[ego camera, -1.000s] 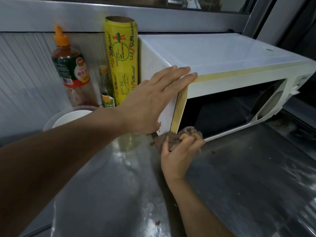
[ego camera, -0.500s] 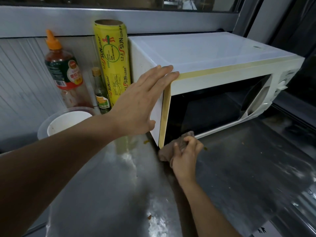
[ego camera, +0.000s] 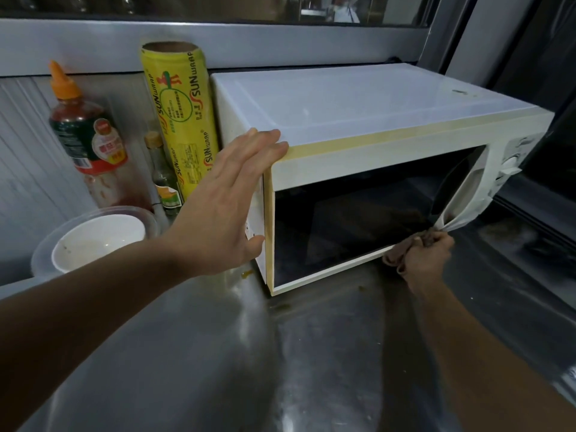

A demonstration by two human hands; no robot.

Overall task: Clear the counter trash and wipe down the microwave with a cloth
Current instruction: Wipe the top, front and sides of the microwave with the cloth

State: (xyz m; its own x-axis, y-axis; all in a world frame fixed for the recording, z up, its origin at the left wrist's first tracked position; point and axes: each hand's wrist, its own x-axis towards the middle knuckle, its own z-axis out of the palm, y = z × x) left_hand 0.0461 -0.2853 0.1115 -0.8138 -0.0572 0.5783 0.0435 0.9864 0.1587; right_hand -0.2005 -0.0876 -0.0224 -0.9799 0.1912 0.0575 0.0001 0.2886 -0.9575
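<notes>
A white microwave (ego camera: 358, 113) with a dark glass door stands on the steel counter (ego camera: 218, 353). My left hand (ego camera: 224, 207) lies flat and open against its left side, fingertips at the top front corner. My right hand (ego camera: 424, 260) is closed around a brownish cloth (ego camera: 394, 255) pressed to the door's bottom edge, near the lower right corner by the door handle. Small food scraps (ego camera: 246, 274) lie on the counter by the microwave's left front foot.
Left of the microwave stand a yellow cling-wrap roll (ego camera: 179, 120), a small glass bottle (ego camera: 163, 179) and a sauce bottle with an orange cap (ego camera: 84, 135). A white bowl inside a clear plastic tub (ego camera: 93, 241) sits at the left. A window frame runs behind.
My right hand has slid the cloth rightward along the door's bottom edge, from the lower left corner to the lower right. My left hand stays flat on the microwave's side.
</notes>
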